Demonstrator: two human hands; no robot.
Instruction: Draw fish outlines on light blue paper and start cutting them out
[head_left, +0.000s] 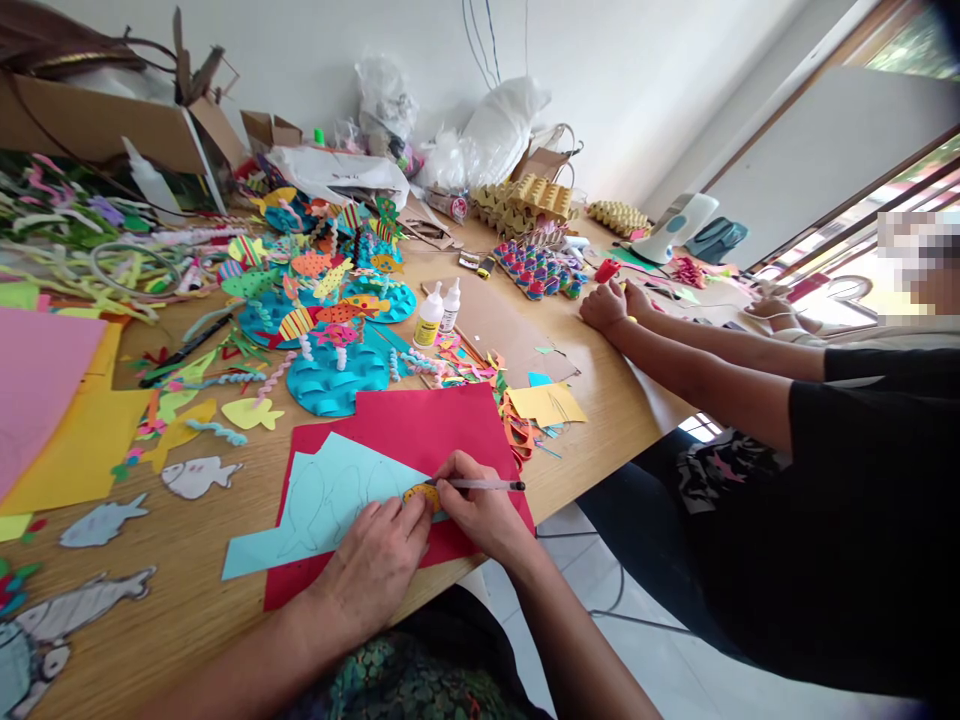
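Head view. The right hand [480, 505] grips a pen [491, 485] between thumb and fingers. The pen's long axis runs nearly level across the view; its writing end points left, beyond the right fingertips, and its dark rear end projects to the right of the hand. The spotted orange fish cutout [422, 496] is located directly beneath the left fingertips and just left of the right fingertips, at the pen's writing end. Its visible part lies roughly left to right; the fingers cover the remainder, so the direction of its head cannot be determined.

The left hand [386, 540] is not closed around anything: its fingers are extended, with the tips resting on the cutout. Under and to the left of these fingers lies a light blue sheet [337, 470] bearing drawn outlines, their long axes running away from the person. A red sheet [442, 420] lies beneath it, extending beyond the fingertips of both hands. Two glue bottles [429, 318] stand upright farther out, ahead of the right fingers.
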